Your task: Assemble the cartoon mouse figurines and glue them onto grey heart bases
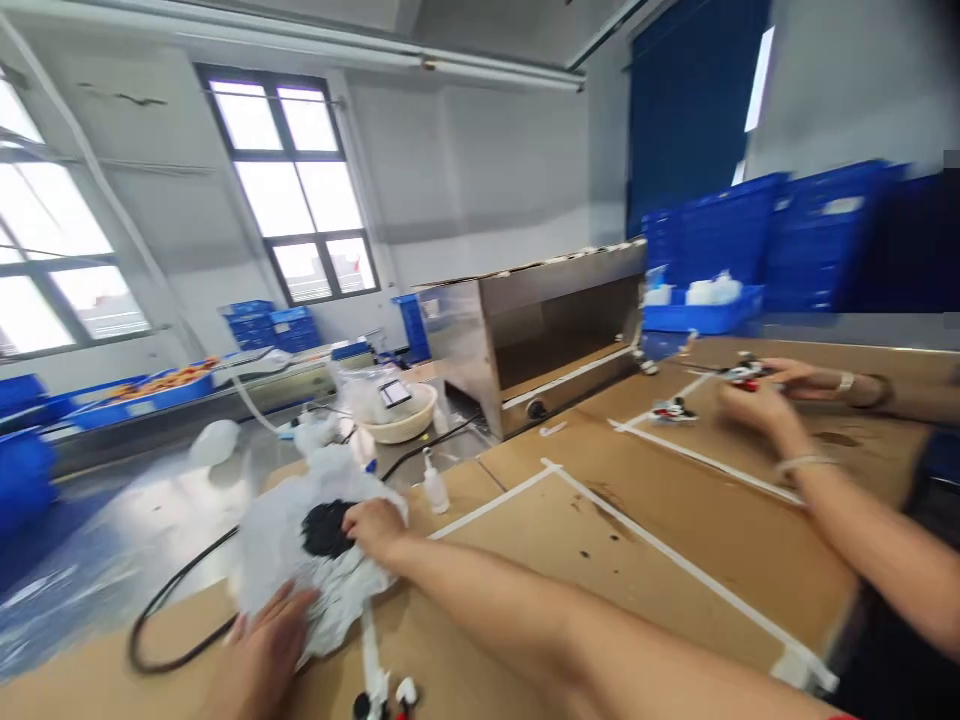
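Note:
A crumpled white plastic bag (266, 540) lies spread open on the left, with a heap of small black parts (322, 530) in it. My right hand (377, 530) reaches across to the heap, its fingers drawn together at the black parts; what they pinch is hidden. At the bag's near edge is my left hand (274, 635), blurred, fingers apart and nothing visible in them. Near the bottom edge, small white, red and black pieces (401, 695) lie on the brown cardboard surface (480, 620).
A small squeeze bottle (435, 485) stands beyond my right hand. Behind are a basket (401, 430) and an open-fronted metal box (465, 350). A black cable (139, 625) loops at left. On the right, a co-worker's hands (765, 400) handle small parts. White tape (675, 560) marks the cardboard.

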Available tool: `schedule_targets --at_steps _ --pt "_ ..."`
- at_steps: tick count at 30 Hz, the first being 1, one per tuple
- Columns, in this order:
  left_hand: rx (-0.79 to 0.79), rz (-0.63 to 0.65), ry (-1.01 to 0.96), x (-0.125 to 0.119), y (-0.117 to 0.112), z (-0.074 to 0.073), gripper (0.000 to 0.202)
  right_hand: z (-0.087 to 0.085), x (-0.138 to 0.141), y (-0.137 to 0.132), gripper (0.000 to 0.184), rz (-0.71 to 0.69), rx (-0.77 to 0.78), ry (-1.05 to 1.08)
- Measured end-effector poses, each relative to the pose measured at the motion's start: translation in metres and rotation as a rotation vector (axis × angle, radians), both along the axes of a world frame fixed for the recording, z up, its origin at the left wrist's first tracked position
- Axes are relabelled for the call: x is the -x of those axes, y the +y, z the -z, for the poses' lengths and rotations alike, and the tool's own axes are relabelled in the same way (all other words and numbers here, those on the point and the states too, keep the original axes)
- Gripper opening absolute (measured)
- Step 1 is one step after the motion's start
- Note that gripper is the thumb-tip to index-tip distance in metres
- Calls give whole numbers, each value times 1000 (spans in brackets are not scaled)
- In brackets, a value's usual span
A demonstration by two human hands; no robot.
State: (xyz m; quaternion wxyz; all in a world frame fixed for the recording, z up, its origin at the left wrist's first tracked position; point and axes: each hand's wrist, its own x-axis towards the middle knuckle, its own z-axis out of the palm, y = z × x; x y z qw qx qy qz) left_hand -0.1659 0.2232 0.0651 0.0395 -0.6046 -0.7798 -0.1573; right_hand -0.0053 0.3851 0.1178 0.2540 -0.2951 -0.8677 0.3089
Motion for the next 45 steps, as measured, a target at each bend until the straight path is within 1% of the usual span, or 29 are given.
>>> schedule_targets --at_steps 2,4,7,9,12,15,17,21,23,26,30,33,36,39,42,45 --pt "59 -16 7 -6 -10 -6 39 5 18 -7 26 -28 92 8" --pt "77 -30 11 -15 -9 -11 40 8 25 -8 26 -32 176 31" --pt "78 -34 -1 -26 -5 -17 40 11 27 -6 26 -39 305 75" --pt "68 -44 -16 -30 -6 -20 37 12 28 -7 27 -56 389 101" --pt "43 -58 -42 -32 -9 -23 31 9 29 -11 27 -102 491 125" --pt "-2 -59 -61 -32 -10 -25 30 5 27 -15 27 -139 556 125" --pt "-46 -70 -68 -33 -11 -26 29 2 24 -16 27 -127 572 120" --pt "-150 -103 -99 -36 -11 -31 27 -2 16 -20 27 -57 561 114" --pt "-199 -107 -138 -39 -12 -33 25 -5 14 -23 27 -54 563 112" --pt "-278 -121 -241 -43 -14 -36 26 -10 14 -30 27 -107 588 121" --pt "-397 -155 -438 -48 -16 -40 28 -18 11 -44 26 -221 615 156" --pt "-469 -144 -585 -54 -18 -45 30 -25 3 -54 25 -277 609 182" --pt "-538 -98 -698 -62 -25 -55 30 -34 -6 -65 22 -304 586 205" --pt "-613 -56 -767 -76 -37 -69 28 -47 -17 -78 19 -333 571 240" --pt "-686 -33 -815 -94 -55 -84 28 -63 -34 -95 18 -370 569 296" --pt "-738 -16 -868 -119 -80 -99 27 -80 -61 -119 13 -421 593 346"
